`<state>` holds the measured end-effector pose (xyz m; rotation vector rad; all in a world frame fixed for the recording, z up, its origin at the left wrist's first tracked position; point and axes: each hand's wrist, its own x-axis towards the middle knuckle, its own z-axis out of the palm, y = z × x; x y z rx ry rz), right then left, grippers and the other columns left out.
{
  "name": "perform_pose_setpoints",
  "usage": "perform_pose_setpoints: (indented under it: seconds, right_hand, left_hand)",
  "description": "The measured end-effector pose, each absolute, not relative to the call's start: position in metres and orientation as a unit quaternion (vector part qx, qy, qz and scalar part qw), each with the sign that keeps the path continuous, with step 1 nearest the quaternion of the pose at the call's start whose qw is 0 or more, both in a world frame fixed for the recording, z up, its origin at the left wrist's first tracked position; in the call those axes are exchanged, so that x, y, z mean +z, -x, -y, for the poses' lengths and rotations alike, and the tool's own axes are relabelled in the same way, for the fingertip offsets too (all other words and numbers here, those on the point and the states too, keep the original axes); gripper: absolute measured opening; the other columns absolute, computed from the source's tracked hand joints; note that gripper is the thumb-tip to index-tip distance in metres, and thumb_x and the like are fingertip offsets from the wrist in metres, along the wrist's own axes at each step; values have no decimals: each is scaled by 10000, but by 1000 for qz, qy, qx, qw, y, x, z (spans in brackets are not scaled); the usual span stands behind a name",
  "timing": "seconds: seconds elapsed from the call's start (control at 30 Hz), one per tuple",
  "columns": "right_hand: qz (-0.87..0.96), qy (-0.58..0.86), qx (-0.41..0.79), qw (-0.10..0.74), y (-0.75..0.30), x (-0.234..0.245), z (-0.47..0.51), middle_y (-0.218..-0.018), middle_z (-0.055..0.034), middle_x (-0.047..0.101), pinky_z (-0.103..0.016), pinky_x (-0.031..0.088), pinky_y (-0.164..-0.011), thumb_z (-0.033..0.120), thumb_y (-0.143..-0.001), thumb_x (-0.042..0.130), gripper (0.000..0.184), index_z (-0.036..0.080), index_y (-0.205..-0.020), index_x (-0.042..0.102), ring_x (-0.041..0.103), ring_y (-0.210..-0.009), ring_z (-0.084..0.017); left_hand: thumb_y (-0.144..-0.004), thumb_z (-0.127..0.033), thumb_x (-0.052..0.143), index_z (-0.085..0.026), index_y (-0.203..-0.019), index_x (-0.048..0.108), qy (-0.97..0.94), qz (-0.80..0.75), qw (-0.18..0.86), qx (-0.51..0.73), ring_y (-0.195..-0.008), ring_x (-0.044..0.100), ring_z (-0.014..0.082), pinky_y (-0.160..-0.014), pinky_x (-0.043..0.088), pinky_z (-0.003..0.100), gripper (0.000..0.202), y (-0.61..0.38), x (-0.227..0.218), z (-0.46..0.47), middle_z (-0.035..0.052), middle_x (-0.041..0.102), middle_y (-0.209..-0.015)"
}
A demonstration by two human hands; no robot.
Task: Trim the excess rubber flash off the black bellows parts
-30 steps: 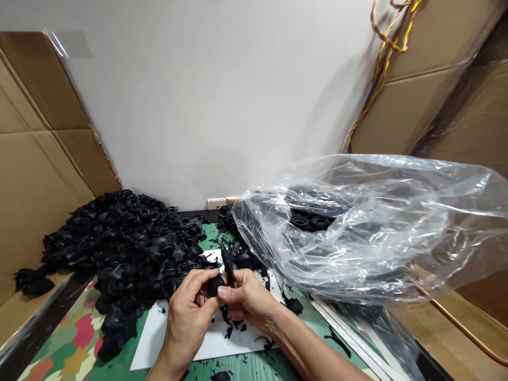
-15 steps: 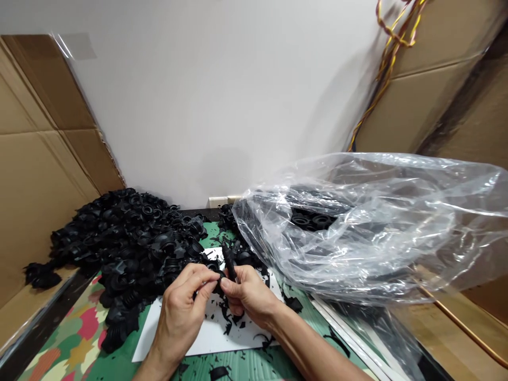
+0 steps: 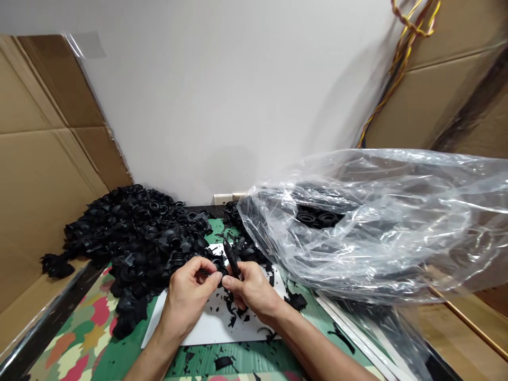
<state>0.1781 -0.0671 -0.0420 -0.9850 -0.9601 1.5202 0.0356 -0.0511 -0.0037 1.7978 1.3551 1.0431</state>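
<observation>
- The left hand (image 3: 187, 294) is clamping a black ribbed rubber part (image 3: 217, 264) between its thumb and fingers, at 12 o'clock from the hand's middle.
- The right hand (image 3: 252, 292) is closed around a black stick-like tool (image 3: 232, 258), whose tip is pointing toward 11 o'clock; its exact kind is unclear.
- The two hands are working close together, almost meeting at the rubber part.
- A heap of similar black rubber parts (image 3: 147, 238) is spreading out at 10 o'clock from the hands.
- A clear plastic bag (image 3: 365, 233) holding more black parts is slumping at 2 o'clock.
- A white sheet (image 3: 210, 332) is lying under the hands, with black rubber scraps (image 3: 230, 312) scattering across it and onto a green patterned mat (image 3: 88, 338).
- Cardboard sheets (image 3: 47, 159) are lining the wall at 10 o'clock, and yellow-and-red wires (image 3: 405, 69) are hanging at 1 o'clock.
</observation>
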Motion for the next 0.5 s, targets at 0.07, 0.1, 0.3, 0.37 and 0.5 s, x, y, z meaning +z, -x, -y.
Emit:
perform_pose_setpoints:
  seconds: [0.07,0.1,0.3,0.37,0.5]
  right_hand:
    - [392,412,639,519,-178,-41,67,-403,125,359,-199,259,-312,439,-555,778,396,184,-609,479,299,-311,-31]
    - [383,409,645,520,-178,-40,67,-399,127,354,-199,256,-313,437,-545,786,404,185,-606,477,290,-314,-30]
    - [305,351,727,505,-180,-37,69,-400,145,282,-195,193,-360,418,-505,835,471,193,-591,430,189,-357,-6]
    - [290,343,743,497,-180,-37,69,-400,147,269,-197,172,-366,410,-493,849,486,194,-584,423,178,-360,-4]
    - [277,336,756,489,-179,-38,68,-400,145,260,-196,168,-364,399,-466,872,512,192,-564,414,179,-359,-2]
  left_hand:
    - [-634,-282,665,-182,-635,636,-673,-533,332,390,-433,482,110,-413,371,203,104,-37,-4,51,-47,549,-482]
    - [-630,-275,659,-182,-633,634,-670,-536,338,386,-425,481,110,-407,366,202,96,-37,-3,51,-49,547,-473]
    - [-669,-263,615,-193,-643,651,-702,-494,339,386,-475,543,134,-450,421,221,83,-36,0,53,-21,610,-526]
    - [-689,-245,603,-201,-639,645,-724,-482,310,384,-483,534,129,-457,419,219,79,-35,-1,54,-24,608,-538]
    - [-736,-196,559,-209,-645,636,-772,-465,236,364,-532,557,129,-504,433,226,119,-35,-2,55,-13,633,-622]
